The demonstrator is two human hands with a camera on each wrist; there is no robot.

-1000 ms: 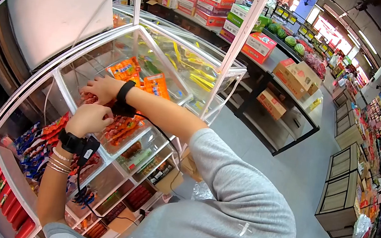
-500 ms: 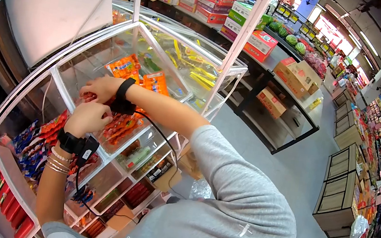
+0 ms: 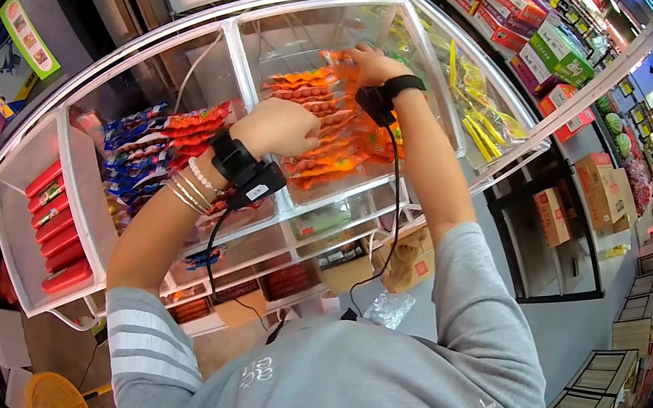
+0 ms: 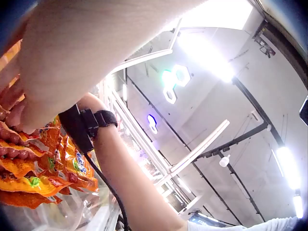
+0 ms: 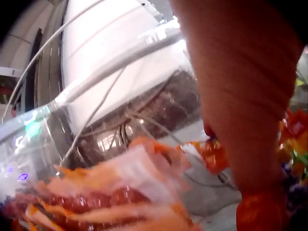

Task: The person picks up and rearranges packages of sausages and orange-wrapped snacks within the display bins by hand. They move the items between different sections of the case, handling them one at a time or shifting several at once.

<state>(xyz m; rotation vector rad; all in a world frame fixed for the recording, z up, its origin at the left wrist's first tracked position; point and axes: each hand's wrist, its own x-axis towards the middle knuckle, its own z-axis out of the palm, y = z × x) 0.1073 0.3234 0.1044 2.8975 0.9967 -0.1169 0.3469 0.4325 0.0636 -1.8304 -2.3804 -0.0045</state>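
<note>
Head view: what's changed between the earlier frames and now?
The camera has swung, shifting the scene. The right hand has moved rightward, away from the left hand, baring more orange packets. Grips or releases can't be made out. Unchanged: left hand over the white divider, blue packets and red packs in their compartments.

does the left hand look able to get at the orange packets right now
Very likely yes: the left hand is next to the orange packets, and nothing visible blocks the way.
</note>
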